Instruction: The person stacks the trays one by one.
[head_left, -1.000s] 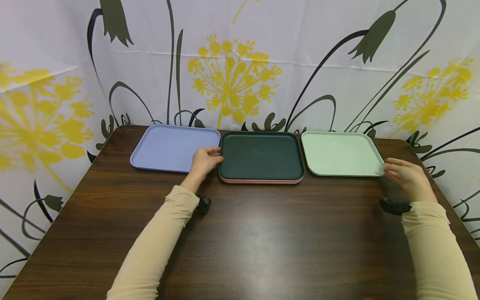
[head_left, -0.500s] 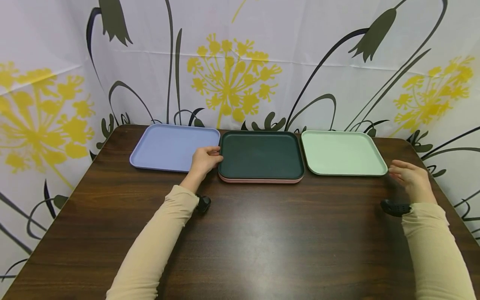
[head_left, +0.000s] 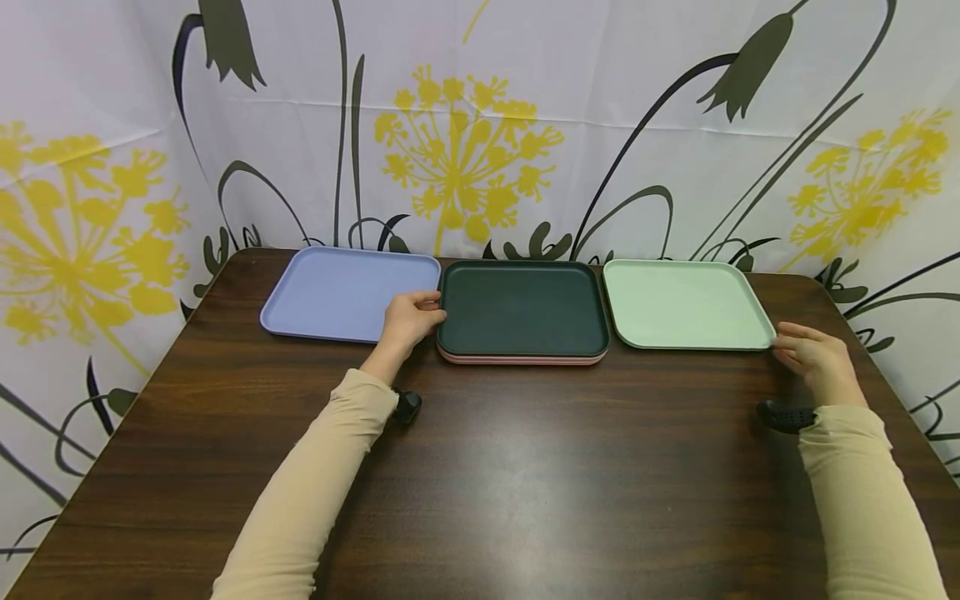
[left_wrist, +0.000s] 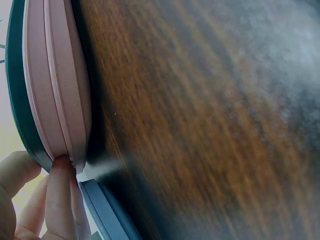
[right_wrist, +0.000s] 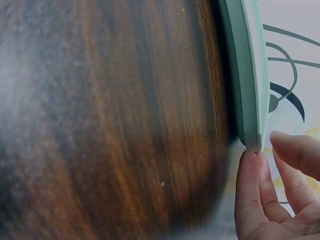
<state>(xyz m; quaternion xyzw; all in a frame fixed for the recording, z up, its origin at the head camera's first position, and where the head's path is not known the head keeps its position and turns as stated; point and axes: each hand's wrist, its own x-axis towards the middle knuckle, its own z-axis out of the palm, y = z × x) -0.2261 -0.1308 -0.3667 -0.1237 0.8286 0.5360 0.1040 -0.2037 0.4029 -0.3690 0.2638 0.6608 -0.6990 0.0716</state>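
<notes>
ideally, the tray stack (head_left: 525,308) and pale green tray (head_left: 686,304), along the desk's (head_left: 562,467) back edge, should be nudged gently; they are touched by left hand (head_left: 407,323) and right hand (head_left: 819,358) respectively, fingers loosely extended.

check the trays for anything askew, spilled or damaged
Nothing stands out. The blue tray, the dark green tray stacked on pink trays, and the mint tray sit side by side on the table, with no spill or damage visible.
</notes>
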